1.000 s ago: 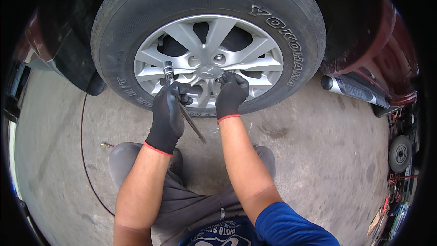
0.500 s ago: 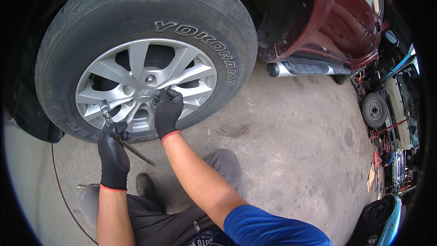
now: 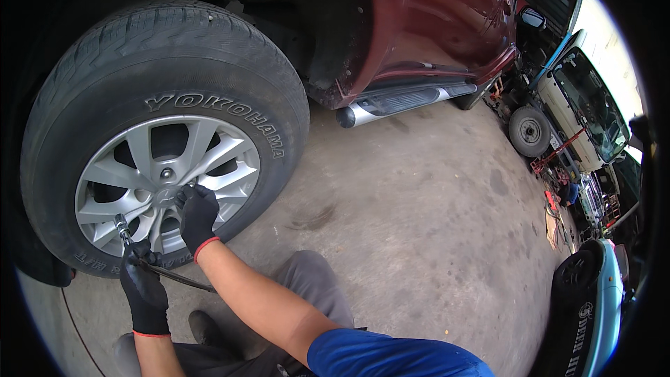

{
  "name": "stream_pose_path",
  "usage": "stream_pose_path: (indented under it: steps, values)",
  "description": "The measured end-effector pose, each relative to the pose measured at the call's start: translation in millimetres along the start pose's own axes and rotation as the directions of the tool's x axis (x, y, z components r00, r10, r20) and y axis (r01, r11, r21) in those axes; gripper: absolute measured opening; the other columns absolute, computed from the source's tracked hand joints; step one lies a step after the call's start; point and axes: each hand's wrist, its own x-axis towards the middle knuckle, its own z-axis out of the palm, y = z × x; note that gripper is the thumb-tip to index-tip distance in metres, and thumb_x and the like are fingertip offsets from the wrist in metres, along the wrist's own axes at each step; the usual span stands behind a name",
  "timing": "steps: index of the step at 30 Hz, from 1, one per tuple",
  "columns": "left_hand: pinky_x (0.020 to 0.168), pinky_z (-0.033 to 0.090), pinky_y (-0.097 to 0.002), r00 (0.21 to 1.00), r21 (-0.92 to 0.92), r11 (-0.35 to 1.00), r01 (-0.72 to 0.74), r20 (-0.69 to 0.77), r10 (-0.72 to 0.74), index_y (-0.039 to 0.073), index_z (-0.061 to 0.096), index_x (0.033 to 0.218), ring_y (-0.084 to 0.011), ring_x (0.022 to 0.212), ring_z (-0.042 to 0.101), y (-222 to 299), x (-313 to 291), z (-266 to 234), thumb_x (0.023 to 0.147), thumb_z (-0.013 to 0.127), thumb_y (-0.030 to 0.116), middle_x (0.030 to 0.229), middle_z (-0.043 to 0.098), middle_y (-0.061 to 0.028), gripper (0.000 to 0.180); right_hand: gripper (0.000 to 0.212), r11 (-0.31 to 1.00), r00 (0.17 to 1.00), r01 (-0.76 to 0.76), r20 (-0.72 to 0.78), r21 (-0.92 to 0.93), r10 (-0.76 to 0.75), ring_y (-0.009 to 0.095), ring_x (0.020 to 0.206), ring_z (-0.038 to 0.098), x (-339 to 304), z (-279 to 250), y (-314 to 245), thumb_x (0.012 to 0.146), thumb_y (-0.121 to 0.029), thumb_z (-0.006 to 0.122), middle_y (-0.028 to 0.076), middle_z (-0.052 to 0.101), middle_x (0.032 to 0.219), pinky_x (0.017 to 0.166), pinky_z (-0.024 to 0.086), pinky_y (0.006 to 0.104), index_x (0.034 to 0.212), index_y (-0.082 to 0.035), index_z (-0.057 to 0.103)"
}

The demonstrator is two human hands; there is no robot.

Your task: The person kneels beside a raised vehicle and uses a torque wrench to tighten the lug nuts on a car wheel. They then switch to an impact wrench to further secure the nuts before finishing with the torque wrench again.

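Head view: the left hand [image 3: 144, 278] grips a wrench [image 3: 123, 229], socket end toward the wheel [image 3: 165, 197] just ahead, handle slanting rightward below the right hand [image 3: 199, 213]. That hand is nearer the wheel's centre, fingers bunched beside it; whether they pinch anything, I cannot tell.

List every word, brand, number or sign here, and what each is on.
I won't copy wording or brands, but they stand here:
Black tire: large outlined letters, readable, upper right; smaller ones, lower left, hard to read.
Silver wheel: emblem on its centre cap, too small to make out.
Dark panel beside the teal bodywork: pale letters, running out of view, and a round emblem.
Small plate near the pale vehicle: too small to read.
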Motion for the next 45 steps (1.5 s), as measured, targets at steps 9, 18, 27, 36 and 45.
stream_pose_path:
  steps: [9,18,27,36,45]
  values:
    - [0.076,0.042,-0.0339,0.994,0.017,0.994,-0.107,-0.008,0.107,0.005,0.063,0.103,-0.0186,0.078,0.052,3.4,-9.8,10.8,0.100,0.061,0.036,0.084,0.051,-0.0016,0.031,0.027,0.983,0.982,-0.186,0.046,0.008,0.185,0.016,0.063,0.061,3.7,-2.0,-19.4,0.103,-0.032,0.064,0.003,0.062,0.078,0.061,0.052,0.0331,0.092,-0.008,0.060]
    - [0.081,0.041,-0.0338,0.981,0.199,0.961,-0.194,0.049,0.188,0.002,0.063,0.110,-0.0158,0.086,0.050,-1.8,-8.3,16.0,0.102,0.052,0.057,0.093,0.053,-0.0022,0.057,0.039,0.880,0.870,-0.473,0.185,0.047,0.458,0.016,0.059,0.057,9.7,-6.1,-17.6,0.106,-0.046,0.055,0.003,0.060,0.074,0.056,0.049,0.0319,0.089,-0.012,0.058]
    - [0.076,0.044,-0.0341,0.999,-0.043,0.999,-0.022,-0.033,0.021,0.005,0.063,0.101,-0.0154,0.078,0.049,15.2,-14.8,37.2,0.100,0.060,0.034,0.085,0.050,-0.0008,0.029,0.040,0.913,0.913,-0.408,0.021,-0.017,0.408,0.016,0.057,0.057,13.2,-11.1,-11.0,0.103,-0.048,0.058,0.002,0.057,0.069,0.053,0.049,0.0327,0.084,-0.013,0.056]
    - [0.075,0.045,-0.0333,0.981,-0.084,0.991,0.107,-0.155,-0.119,0.003,0.064,0.106,-0.0167,0.077,0.052,11.4,-7.2,39.4,0.100,0.057,0.028,0.082,0.053,-0.0017,0.027,0.030,0.674,0.954,0.282,0.128,-0.683,-0.270,0.018,0.050,0.056,37.1,-26.9,16.2,0.103,-0.030,0.057,0.006,0.054,0.064,0.047,0.046,0.0336,0.085,-0.006,0.057]
    - [0.078,0.046,-0.0344,0.995,-0.032,0.998,0.053,-0.088,-0.056,0.000,0.064,0.111,-0.0158,0.080,0.053,10.6,-6.3,36.7,0.104,0.055,0.033,0.086,0.055,-0.0035,0.035,0.032,0.943,0.944,-0.314,0.073,-0.115,0.323,0.015,0.051,0.053,-2.7,5.4,-28.8,0.104,-0.034,0.051,0.002,0.055,0.064,0.048,0.045,0.0321,0.081,-0.012,0.055]
